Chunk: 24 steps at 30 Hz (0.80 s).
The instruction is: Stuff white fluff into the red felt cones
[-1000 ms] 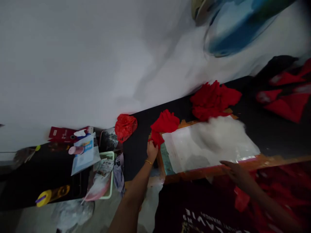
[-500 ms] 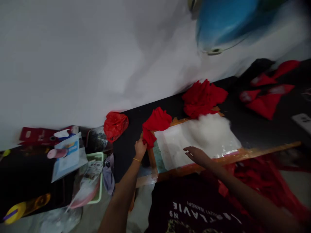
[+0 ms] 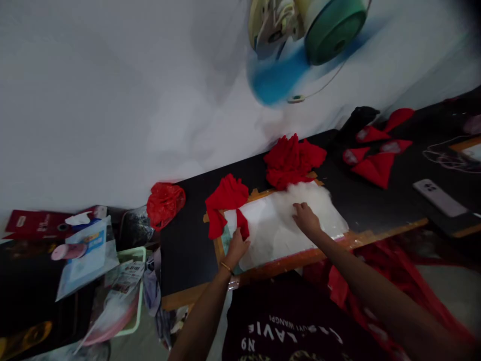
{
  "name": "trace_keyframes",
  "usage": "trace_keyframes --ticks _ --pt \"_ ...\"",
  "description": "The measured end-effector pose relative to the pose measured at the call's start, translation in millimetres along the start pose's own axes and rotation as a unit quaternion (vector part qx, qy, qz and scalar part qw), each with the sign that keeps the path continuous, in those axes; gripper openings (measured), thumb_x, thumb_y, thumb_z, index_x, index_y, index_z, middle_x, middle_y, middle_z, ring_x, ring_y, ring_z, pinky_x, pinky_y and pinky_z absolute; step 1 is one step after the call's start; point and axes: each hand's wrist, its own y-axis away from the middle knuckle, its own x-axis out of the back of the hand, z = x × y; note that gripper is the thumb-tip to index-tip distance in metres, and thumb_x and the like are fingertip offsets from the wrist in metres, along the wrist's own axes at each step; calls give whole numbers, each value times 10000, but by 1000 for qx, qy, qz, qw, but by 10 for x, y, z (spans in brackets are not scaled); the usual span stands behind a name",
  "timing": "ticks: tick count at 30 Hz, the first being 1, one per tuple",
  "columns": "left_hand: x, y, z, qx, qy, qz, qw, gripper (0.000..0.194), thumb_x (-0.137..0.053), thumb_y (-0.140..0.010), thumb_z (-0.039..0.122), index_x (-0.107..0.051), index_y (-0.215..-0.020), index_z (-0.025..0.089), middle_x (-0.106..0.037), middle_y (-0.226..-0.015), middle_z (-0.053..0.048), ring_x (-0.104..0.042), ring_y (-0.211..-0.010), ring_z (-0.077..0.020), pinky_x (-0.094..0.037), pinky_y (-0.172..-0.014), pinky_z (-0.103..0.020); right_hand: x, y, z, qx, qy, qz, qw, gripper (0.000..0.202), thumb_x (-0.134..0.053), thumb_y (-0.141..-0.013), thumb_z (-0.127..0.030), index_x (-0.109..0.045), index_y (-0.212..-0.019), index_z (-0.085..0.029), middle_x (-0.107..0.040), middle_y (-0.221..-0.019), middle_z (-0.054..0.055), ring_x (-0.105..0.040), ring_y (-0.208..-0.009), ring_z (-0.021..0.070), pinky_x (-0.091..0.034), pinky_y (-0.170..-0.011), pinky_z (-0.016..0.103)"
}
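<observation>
My left hand (image 3: 237, 246) pinches a small piece of red cloth (image 3: 242, 225) over the left end of a white sheet (image 3: 263, 248). A small pile of red cloth pieces (image 3: 229, 193) lies just beyond that hand. My right hand (image 3: 306, 219) has its fingers curled into the near left side of a heap of white fluffy stuffing (image 3: 319, 200); the fingertips are partly lost in it. Behind the stuffing sits a larger pile of red cloth (image 3: 291, 160).
On the black table (image 3: 184, 250) are a red plastic bag (image 3: 165, 204), red cone-shaped pieces (image 3: 376, 168) and a phone (image 3: 439, 197). A fan (image 3: 334, 32) with blurred blue blades hangs on the wall. A green-rimmed basket (image 3: 140, 296) stands at left.
My left hand has moved right from the red pile, bringing one red cloth piece over the white sheet. My right hand has reached forward to the stuffing. The view has shifted right.
</observation>
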Motion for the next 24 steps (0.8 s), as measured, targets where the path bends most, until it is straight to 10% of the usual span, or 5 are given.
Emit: trace_keyframes --ticks 7,13,17,24 --pt "-467 145 344 -48 13 -18 999 476 -567 -844 164 -536 -1318 126 -640 -1216 -145 -623 -1095 -232 -479 -1007 -382 198 -190 270 33 -24 -45 998 255 -570 -944 -290 -680 -1144 -176 -688 -1169 115 -650 -1071 252 -503 -850 314" --pt "-704 128 727 -55 4 -60 997 421 -573 -845 153 -588 -1265 142 -663 -1172 -127 -639 -1023 -222 -501 -970 -382 259 -425 -220 111 7 -64 992 545 -627 -934 -334 -496 -1410 -104 -568 -1391 208 -613 -1210 274 -510 -932 326" --pt "-811 223 775 -51 2 -73 996 407 -575 -853 176 -603 -1257 133 -678 -1142 -128 -640 -980 -224 -499 -968 -391 145 -620 -524 100 63 -132 984 342 -614 -887 -130 -647 -1213 -32 -699 -1133 256 -704 -1043 331 -543 -840 384" --pt "-802 -64 817 -16 81 38 996 658 -568 -835 130 -411 -1475 137 -617 -1242 -139 -625 -873 -180 -515 -922 -360 172 -510 -253 270 18 -123 955 307 -510 -936 -145 -738 -1135 -200 -737 -1143 88 -643 -1122 224 -467 -992 317"
